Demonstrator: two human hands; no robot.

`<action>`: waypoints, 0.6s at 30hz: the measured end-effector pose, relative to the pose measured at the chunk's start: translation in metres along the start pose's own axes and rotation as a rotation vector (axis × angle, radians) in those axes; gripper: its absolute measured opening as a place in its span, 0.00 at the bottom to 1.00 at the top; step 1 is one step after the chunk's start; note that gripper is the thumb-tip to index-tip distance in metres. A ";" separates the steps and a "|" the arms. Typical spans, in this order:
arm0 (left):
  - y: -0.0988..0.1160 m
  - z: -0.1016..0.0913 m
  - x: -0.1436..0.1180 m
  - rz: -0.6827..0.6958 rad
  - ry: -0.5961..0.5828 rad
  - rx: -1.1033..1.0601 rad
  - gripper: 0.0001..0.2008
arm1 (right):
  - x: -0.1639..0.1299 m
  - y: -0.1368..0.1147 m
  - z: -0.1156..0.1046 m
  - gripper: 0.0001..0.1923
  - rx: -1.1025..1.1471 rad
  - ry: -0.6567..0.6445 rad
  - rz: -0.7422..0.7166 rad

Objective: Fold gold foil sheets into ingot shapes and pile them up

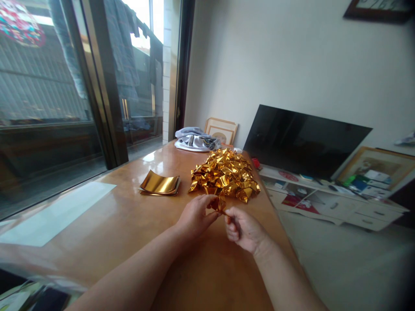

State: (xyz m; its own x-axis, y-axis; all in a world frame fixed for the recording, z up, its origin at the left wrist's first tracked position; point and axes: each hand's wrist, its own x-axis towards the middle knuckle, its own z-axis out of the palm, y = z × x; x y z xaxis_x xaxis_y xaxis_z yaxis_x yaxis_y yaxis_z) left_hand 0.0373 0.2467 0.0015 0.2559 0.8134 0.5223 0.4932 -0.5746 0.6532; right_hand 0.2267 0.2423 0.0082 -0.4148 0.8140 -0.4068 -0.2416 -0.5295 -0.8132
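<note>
Between my two hands is a piece of folded gold foil paper [221, 204], held just above the table. My left hand [197, 214] grips its left side with the fingers curled round it. The fingers of my right hand [244, 229] pinch its right end, and the other fingers are curled in. Right behind my hands lies a heap of folded gold foil pieces [227, 170]. To the left of the heap is a stack of flat gold foil sheets [160, 183], slightly curved at the edges.
The long wooden table [142, 233] carries a pale sheet [61, 211] at left and folded cloth [196, 140] at the far end. Beyond its right edge stand a television [301, 140] and a white low cabinet [340, 205]. A glass door [97, 86] is at left.
</note>
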 end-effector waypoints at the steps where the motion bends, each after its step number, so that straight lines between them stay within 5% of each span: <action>1: 0.000 0.000 0.000 -0.004 0.009 -0.004 0.14 | 0.000 0.000 0.000 0.13 0.000 0.000 0.000; 13: 0.006 0.000 0.000 -0.010 0.014 -0.066 0.10 | 0.000 0.000 0.001 0.12 -0.031 0.046 -0.004; 18: -0.007 0.007 -0.001 -0.068 0.047 -0.039 0.22 | 0.001 0.004 0.003 0.12 -0.254 0.185 -0.171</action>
State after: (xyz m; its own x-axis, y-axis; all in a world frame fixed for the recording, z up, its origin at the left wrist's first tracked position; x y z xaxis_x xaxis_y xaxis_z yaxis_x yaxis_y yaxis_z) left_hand 0.0394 0.2504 -0.0080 0.1837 0.8461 0.5004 0.4748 -0.5221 0.7085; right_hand 0.2228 0.2402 0.0062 -0.2156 0.9275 -0.3055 -0.0579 -0.3245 -0.9441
